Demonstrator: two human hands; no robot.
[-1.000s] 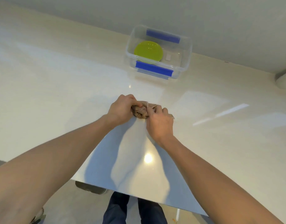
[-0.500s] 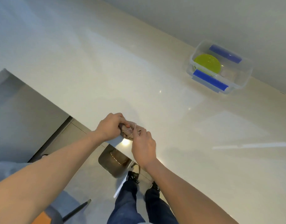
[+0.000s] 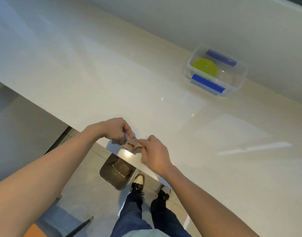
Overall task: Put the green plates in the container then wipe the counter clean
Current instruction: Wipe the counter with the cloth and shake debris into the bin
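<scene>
A green plate (image 3: 204,67) lies inside the clear container (image 3: 239,82) with blue clips, at the far right of the cream counter (image 3: 112,74) by the wall. Near the counter's front edge I hold a small crumpled, stained paper wipe (image 3: 132,145) between both hands. My left hand (image 3: 115,130) pinches its left end. My right hand (image 3: 154,155) pinches its right end. The wipe sits just above the counter edge; the hands hide most of it.
Below the counter edge stands a metal bin (image 3: 117,173) on the tiled floor, beside my feet (image 3: 138,184). A dark rod and an orange surface show at the bottom left. The wall runs behind the container.
The view swung left and down, so the container now sits far right. Both hands brought the wipe from mid-counter to the front edge, above the bin.
</scene>
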